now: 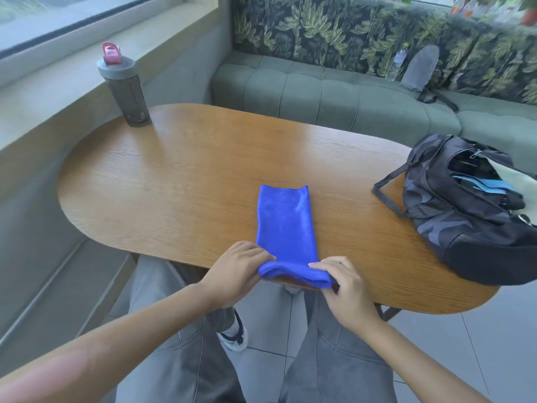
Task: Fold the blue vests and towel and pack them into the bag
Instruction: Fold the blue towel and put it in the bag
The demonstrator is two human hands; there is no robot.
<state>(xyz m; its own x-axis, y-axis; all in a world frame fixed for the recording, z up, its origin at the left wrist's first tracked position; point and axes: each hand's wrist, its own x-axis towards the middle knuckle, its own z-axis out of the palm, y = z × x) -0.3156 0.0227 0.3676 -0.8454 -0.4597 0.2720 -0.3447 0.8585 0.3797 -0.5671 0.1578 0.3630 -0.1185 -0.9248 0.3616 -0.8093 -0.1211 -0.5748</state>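
Head view shows the blue towel (283,225) folded into a long narrow strip, lying flat on the wooden tabletop (186,181) with its near end at the near edge, roughly midway along that edge. Its surface is a soft, slightly glossy microfibre with light creases; the far end is cut square with two small raised corners. The left hand (235,271) pinches the near-left corner of the towel, fingers curled over the top layer; the right hand (345,289) pinches the near-right corner in the same manner, and the near end is lifted into a rounded fold just past the table edge. To the right, at the right end of the tabletop and overhanging its near-right edge, sits the bag (476,216), a dark camouflage-patterned fabric bag with a webbing strap; its zip opening gapes and light blue fabric (491,183) shows inside. Nothing lies between towel and bag. At the far-left corner of the tabletop stands a dark translucent shaker bottle (123,85) with a grey lid and pink flip cap. Beyond the far edge runs a green tufted bench (334,94) with a leaf-print backrest, carrying a clear water bottle (398,62) and a grey pouch (420,68). No legible writing is visible.
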